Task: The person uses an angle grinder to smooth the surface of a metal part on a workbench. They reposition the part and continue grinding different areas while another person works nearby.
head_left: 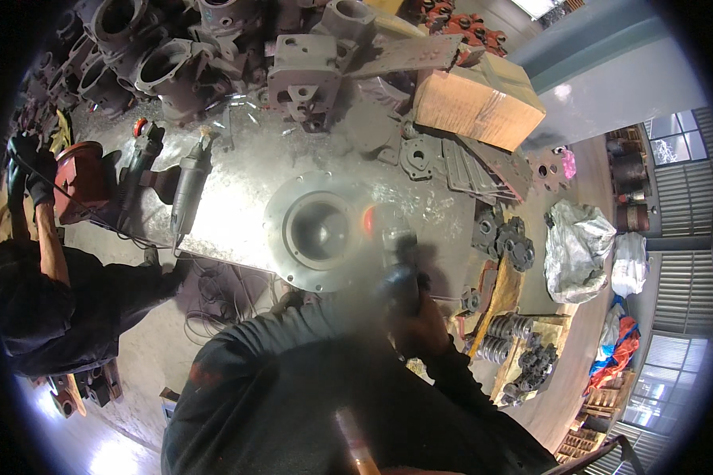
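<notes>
A round metal flanged casting with a deep central bore and bolt holes in its rim lies on the metal workbench in front of me. My right hand is wrapped round a hand-held grinder, partly blurred. Its orange-red tip is close to the casting's right rim; whether they touch, I cannot tell. My left hand shows only as a dark shape at the casting's near edge, its fingers hidden. Haze blurs the area between casting and grinder.
Two power tools, a grinder and a grey one, lie left. Housings crowd the back; a cardboard box and flat plates stand back right. At far left another person's gloved hand is beside a red-brown part.
</notes>
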A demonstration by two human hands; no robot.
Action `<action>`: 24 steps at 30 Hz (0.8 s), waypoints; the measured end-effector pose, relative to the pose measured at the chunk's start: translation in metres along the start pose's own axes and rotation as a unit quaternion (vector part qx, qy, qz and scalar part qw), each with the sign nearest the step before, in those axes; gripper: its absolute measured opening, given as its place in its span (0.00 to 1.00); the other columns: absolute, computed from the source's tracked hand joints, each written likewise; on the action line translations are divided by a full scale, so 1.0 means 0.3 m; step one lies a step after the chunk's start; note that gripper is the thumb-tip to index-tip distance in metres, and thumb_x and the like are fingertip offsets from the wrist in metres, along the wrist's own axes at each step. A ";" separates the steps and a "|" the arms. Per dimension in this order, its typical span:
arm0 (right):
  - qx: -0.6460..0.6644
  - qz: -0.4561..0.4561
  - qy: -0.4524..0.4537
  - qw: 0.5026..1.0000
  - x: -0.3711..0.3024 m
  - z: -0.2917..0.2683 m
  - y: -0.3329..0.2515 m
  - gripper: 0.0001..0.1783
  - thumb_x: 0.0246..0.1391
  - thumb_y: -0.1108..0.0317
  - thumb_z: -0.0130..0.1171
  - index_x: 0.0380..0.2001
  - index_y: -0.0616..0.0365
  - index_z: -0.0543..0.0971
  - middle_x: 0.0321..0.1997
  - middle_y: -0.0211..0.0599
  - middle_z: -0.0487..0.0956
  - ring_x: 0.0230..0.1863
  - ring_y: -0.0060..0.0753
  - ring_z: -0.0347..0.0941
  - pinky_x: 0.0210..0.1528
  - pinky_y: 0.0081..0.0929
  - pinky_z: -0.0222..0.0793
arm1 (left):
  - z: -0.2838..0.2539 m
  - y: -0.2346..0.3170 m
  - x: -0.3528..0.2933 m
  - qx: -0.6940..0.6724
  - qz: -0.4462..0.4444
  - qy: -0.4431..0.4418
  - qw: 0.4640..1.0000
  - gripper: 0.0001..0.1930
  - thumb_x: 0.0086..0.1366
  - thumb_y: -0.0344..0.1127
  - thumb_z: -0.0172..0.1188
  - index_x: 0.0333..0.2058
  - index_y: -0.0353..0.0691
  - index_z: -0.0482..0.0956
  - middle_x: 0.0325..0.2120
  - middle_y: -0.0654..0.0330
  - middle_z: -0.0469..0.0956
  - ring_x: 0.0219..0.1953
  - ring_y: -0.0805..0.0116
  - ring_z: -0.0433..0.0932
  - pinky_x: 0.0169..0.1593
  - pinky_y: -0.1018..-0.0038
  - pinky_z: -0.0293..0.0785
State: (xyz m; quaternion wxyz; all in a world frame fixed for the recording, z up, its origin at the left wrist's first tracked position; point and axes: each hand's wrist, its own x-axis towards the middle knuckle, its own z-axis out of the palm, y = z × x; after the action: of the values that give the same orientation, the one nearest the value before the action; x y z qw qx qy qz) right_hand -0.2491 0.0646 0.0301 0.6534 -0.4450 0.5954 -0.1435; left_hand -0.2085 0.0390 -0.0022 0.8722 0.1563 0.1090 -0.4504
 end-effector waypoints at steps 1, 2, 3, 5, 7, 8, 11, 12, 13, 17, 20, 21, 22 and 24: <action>-0.141 -0.055 0.010 0.988 0.015 0.004 -0.003 0.12 0.53 0.68 0.62 0.41 0.55 0.77 0.26 0.30 0.78 0.24 0.30 0.74 0.26 0.33 0.72 | 0.022 0.016 -0.001 0.005 0.000 0.000 1.000 0.26 0.78 0.41 0.49 0.69 0.36 0.61 0.56 0.52 0.74 0.49 0.64 0.79 0.52 0.66 0.79; -0.278 -0.110 0.020 0.954 0.027 0.008 -0.005 0.12 0.54 0.67 0.62 0.42 0.56 0.76 0.27 0.30 0.77 0.24 0.30 0.74 0.26 0.33 0.72 | 0.046 0.039 0.004 0.011 0.000 -0.002 1.000 0.26 0.78 0.41 0.49 0.68 0.36 0.61 0.56 0.52 0.73 0.49 0.64 0.78 0.52 0.66 0.79; -0.193 -0.090 0.016 0.977 0.035 0.011 -0.006 0.13 0.54 0.66 0.62 0.43 0.55 0.76 0.27 0.29 0.77 0.24 0.29 0.74 0.26 0.33 0.71 | 0.077 0.063 0.011 0.018 -0.001 -0.005 1.000 0.26 0.78 0.41 0.49 0.68 0.36 0.61 0.56 0.52 0.73 0.49 0.64 0.78 0.52 0.65 0.79; -0.017 -0.047 0.003 0.999 0.048 0.013 0.002 0.15 0.55 0.64 0.63 0.45 0.54 0.75 0.27 0.27 0.77 0.25 0.27 0.73 0.25 0.32 0.71 | 0.135 0.103 0.022 0.033 -0.001 -0.010 0.999 0.26 0.78 0.42 0.50 0.67 0.35 0.62 0.56 0.52 0.73 0.50 0.63 0.76 0.52 0.65 0.78; -0.103 -0.096 -0.001 0.990 0.056 0.012 0.023 0.17 0.56 0.65 0.63 0.48 0.53 0.73 0.27 0.26 0.75 0.24 0.24 0.72 0.25 0.29 0.70 | 0.172 0.117 0.026 0.047 0.001 -0.012 0.999 0.26 0.78 0.43 0.50 0.67 0.35 0.62 0.56 0.51 0.72 0.50 0.62 0.75 0.52 0.64 0.77; -0.030 -0.078 -0.035 0.996 0.057 0.011 0.039 0.17 0.55 0.64 0.63 0.48 0.53 0.73 0.27 0.25 0.75 0.25 0.24 0.72 0.25 0.29 0.70 | 0.181 0.114 0.027 0.052 0.003 -0.013 0.999 0.26 0.78 0.43 0.50 0.66 0.35 0.62 0.56 0.51 0.72 0.51 0.61 0.75 0.52 0.64 0.77; 0.281 0.019 -0.131 0.951 0.097 0.021 0.079 0.15 0.56 0.64 0.61 0.45 0.54 0.75 0.28 0.27 0.76 0.25 0.22 0.71 0.26 0.28 0.69 | 0.155 0.099 0.038 0.063 0.010 -0.010 0.998 0.26 0.78 0.45 0.50 0.65 0.35 0.63 0.56 0.51 0.71 0.52 0.60 0.73 0.52 0.63 0.76; 0.331 0.025 -0.136 0.934 0.111 0.022 0.084 0.13 0.57 0.63 0.60 0.44 0.54 0.76 0.28 0.27 0.76 0.26 0.22 0.71 0.26 0.28 0.70 | 0.129 0.108 0.051 0.068 0.012 -0.010 0.998 0.26 0.78 0.45 0.50 0.65 0.35 0.63 0.55 0.50 0.71 0.52 0.60 0.73 0.53 0.63 0.76; 0.248 -0.033 -0.091 0.964 0.140 0.037 0.083 0.11 0.60 0.62 0.59 0.43 0.54 0.76 0.28 0.28 0.77 0.26 0.22 0.72 0.27 0.27 0.70 | 0.105 0.115 0.067 0.074 0.012 -0.010 0.997 0.26 0.78 0.45 0.50 0.65 0.35 0.63 0.55 0.50 0.71 0.52 0.59 0.72 0.53 0.63 0.75; -0.098 -0.111 -0.041 0.988 0.132 0.058 0.024 0.09 0.67 0.60 0.54 0.40 0.52 0.77 0.30 0.28 0.79 0.27 0.23 0.72 0.31 0.25 0.72 | -0.063 0.282 0.222 0.220 -0.131 -0.158 0.954 0.25 0.77 0.45 0.51 0.64 0.35 0.64 0.55 0.51 0.71 0.53 0.59 0.72 0.53 0.63 0.75; -0.102 -0.101 -0.014 0.990 0.099 0.092 -0.032 0.09 0.64 0.62 0.56 0.43 0.53 0.77 0.31 0.28 0.80 0.27 0.25 0.73 0.33 0.27 0.73 | -0.189 0.353 0.315 0.291 -0.196 -0.239 0.905 0.24 0.77 0.44 0.51 0.64 0.35 0.65 0.55 0.52 0.71 0.53 0.61 0.73 0.53 0.64 0.76; -0.002 -0.068 -0.013 0.998 0.099 0.099 -0.046 0.10 0.62 0.62 0.57 0.43 0.54 0.77 0.32 0.29 0.80 0.28 0.26 0.73 0.33 0.28 0.73 | -0.221 0.346 0.331 0.298 -0.198 -0.249 0.900 0.24 0.77 0.43 0.51 0.64 0.35 0.65 0.55 0.52 0.72 0.53 0.61 0.73 0.53 0.64 0.76; 0.228 0.016 -0.040 0.973 0.131 0.121 -0.058 0.12 0.60 0.63 0.59 0.44 0.56 0.77 0.32 0.29 0.80 0.28 0.27 0.73 0.34 0.30 0.74 | -0.247 0.336 0.348 0.302 -0.198 -0.258 0.896 0.23 0.77 0.43 0.51 0.63 0.35 0.65 0.55 0.52 0.72 0.53 0.62 0.73 0.53 0.64 0.76; 0.389 0.073 -0.127 0.910 0.156 0.114 -0.071 0.13 0.57 0.65 0.61 0.44 0.57 0.77 0.33 0.29 0.79 0.28 0.27 0.74 0.34 0.31 0.75 | -0.284 0.313 0.378 0.306 -0.196 -0.267 0.893 0.23 0.77 0.42 0.52 0.63 0.34 0.66 0.54 0.53 0.72 0.53 0.63 0.74 0.53 0.65 0.76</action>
State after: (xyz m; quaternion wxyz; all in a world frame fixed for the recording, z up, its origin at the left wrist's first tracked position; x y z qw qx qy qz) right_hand -0.1991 0.0332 0.0120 0.8536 -0.1258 0.4347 -0.2579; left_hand -0.0711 0.0365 -0.1023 0.6718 0.2646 -0.2430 -0.6478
